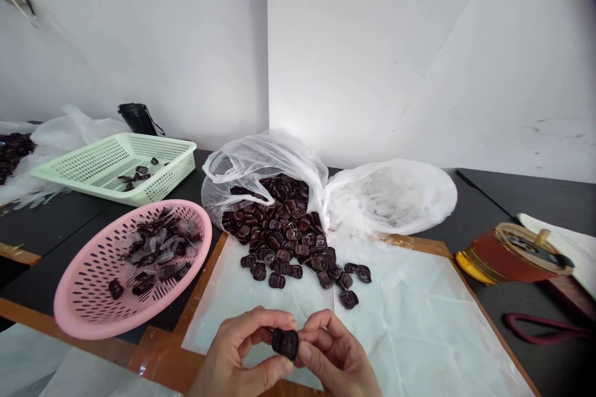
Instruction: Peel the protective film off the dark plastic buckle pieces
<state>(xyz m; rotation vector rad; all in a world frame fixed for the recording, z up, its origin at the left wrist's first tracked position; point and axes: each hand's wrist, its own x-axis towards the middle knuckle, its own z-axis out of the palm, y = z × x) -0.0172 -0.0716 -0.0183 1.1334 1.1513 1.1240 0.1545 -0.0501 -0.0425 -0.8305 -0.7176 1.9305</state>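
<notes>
Near the bottom centre, my left hand pinches a small dark brown plastic buckle between thumb and fingers. My right hand is closed too, with its thumb and bent fingers at the buckle's right edge. Whether anything thin lies between those right fingertips is hidden. Beyond my hands a heap of similar buckles spills from a clear plastic bag onto a pale sheet. To the left, a pink oval basket holds more dark buckles mixed with clear strips.
A green basket with a few dark pieces stands behind the pink one, near a black cup. A white bag of clear pieces sits right of the heap. Farther right are a tape roll and a dark red loop.
</notes>
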